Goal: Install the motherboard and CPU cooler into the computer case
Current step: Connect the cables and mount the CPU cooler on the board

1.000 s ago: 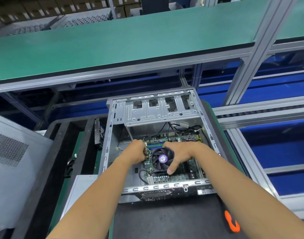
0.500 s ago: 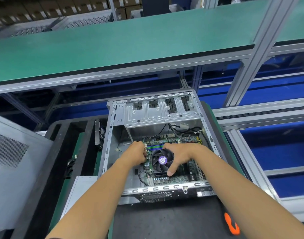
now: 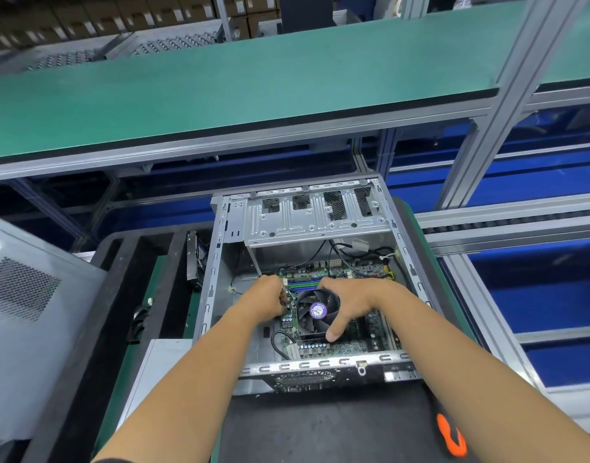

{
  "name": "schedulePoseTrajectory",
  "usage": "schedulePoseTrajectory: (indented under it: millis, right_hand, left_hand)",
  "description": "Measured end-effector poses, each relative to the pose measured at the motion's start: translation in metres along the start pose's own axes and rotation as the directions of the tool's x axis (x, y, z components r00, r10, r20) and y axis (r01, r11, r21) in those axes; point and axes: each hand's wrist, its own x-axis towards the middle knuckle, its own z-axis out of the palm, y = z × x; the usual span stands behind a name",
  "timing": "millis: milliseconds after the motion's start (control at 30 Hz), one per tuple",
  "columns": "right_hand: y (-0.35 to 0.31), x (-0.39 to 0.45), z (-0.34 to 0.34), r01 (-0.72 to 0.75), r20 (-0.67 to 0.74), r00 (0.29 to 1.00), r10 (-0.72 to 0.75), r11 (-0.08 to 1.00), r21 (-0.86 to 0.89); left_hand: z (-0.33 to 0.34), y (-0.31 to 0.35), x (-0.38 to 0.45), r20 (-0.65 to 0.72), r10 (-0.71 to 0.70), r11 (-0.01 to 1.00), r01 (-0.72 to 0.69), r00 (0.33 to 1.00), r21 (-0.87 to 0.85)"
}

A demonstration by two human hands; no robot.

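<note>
Steel, unpainted: one computer case (image 3: 220,262) lies on its side on a black mat (image 3: 320,426), open side up, directly below the head camera. One green motherboard (image 3: 350,345) lies flat on the case floor. One CPU cooler (image 3: 315,312), a round black fan with a purple centre label, sits on the board slightly left of its middle.

Two bare hands are inside the case. The right hand (image 3: 352,300) is spread over the right side of the cooler; its fingers curve round the far rim of the fan and the thumb reaches down to the near corner of the cooler's base, so the cooler is gripped between them. The left hand (image 3: 268,300) is curled into a loose fist just left of the cooler, over the left edge of the board. Something small and pale shows at its fingertips, but whether it is pinched cannot be told.

One drive cage (image 3: 313,218) spans the far end of the case, with four cut-out openings counted in its top plate. Black cables (image 3: 340,255) run from under the cage to the far edge of the board.

One grey perforated side panel (image 3: 26,295) leans at left. One orange-handled tool (image 3: 449,436) lies on the mat at lower right. One green-topped shelf (image 3: 220,95) runs overhead.
</note>
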Motion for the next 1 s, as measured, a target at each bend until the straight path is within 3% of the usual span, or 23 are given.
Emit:
schedulePoseTrajectory:
  millis: [400, 1000]
  right_hand:
    - [0.0000, 0.0004, -0.0006, 0.003, 0.002, 1.000, -0.003, 1.000, -0.007]
    - [-0.0019, -0.0024, -0.0016, -0.002, 0.014, 1.000, 0.002, 1.000, -0.010]
  left_hand:
    - [-0.0035, 0.0001, -0.0002, 0.011, 0.007, 1.000, -0.007, 1.000, 0.030]
    - [0.0011, -0.0026, 0.0021, -0.026, 0.006, 0.998, -0.008, 1.000, -0.054]
